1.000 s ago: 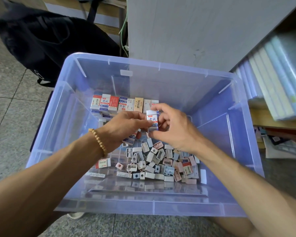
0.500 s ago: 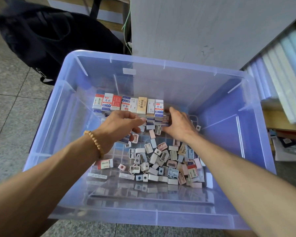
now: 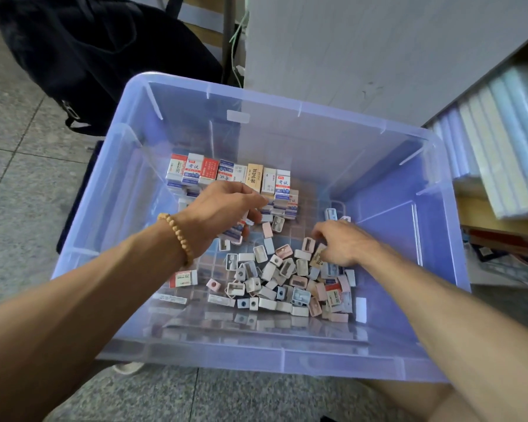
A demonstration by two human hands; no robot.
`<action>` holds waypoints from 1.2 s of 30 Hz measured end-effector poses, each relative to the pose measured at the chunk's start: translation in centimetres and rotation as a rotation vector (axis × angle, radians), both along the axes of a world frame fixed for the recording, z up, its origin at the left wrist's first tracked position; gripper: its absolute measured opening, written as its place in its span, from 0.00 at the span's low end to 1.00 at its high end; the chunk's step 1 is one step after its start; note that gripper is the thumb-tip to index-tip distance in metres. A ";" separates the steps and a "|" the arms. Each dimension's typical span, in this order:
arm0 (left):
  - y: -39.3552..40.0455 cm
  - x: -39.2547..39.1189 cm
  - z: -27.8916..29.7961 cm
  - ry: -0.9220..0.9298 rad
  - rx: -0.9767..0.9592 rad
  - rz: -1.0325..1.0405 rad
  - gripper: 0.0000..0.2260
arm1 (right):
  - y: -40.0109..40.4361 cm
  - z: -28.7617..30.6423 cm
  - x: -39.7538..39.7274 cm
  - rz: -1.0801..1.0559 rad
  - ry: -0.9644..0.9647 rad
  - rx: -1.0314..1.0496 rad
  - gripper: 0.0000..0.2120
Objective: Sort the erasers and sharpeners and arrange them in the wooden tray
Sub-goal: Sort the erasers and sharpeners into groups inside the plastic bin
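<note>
Erasers (image 3: 226, 175) stand in a row at the bin's (image 3: 439, 239) far wall; sharpeners (image 3: 275, 278) heaped nearer. Left hand (image 3: 223, 208) curled beside the row, contents unclear. Right hand (image 3: 342, 242) digs in the heap, grasp hidden. Best: lift erasers singly, labels up, butted tight.

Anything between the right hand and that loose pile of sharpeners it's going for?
Nothing visible. The right hand is already down on the pile of sharpeners, fingertips among its far pieces, inside the clear bin.
</note>
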State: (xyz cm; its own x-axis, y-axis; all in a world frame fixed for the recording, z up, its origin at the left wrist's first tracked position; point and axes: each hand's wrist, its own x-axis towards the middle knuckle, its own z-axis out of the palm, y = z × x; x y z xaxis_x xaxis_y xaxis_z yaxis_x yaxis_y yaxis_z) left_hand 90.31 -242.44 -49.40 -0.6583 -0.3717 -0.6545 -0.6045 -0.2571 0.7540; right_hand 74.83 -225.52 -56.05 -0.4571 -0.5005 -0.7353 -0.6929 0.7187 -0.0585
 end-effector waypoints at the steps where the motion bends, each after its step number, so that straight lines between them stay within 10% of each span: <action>1: 0.0 0.1 0.2 0.016 0.008 0.009 0.06 | 0.3 0.0 0.0 0.008 -0.021 0.008 0.18; 12: -0.6 1.4 2.0 0.157 0.078 0.057 0.04 | -0.4 0.5 0.5 0.331 -0.023 0.339 0.36; 19: -0.7 1.8 2.2 0.151 0.072 0.038 0.07 | -0.3 0.2 1.7 0.473 -0.022 0.395 0.22; 30: -0.6 1.2 2.1 0.133 0.167 0.080 0.06 | -0.7 0.8 2.3 0.645 -0.041 0.556 0.31; 36: -0.2 0.7 1.7 0.168 0.291 0.131 0.11 | -0.4 1.9 0.9 0.298 -0.098 0.328 0.18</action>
State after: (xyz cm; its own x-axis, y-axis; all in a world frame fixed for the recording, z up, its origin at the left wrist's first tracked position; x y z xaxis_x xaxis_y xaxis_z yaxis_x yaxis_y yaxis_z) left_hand 91.05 -242.61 -47.74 -0.7249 -0.2743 -0.6319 -0.4257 -0.5428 0.7240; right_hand 75.71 -225.96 -54.10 -0.2481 -0.3333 -0.9096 -0.8750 0.4800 0.0628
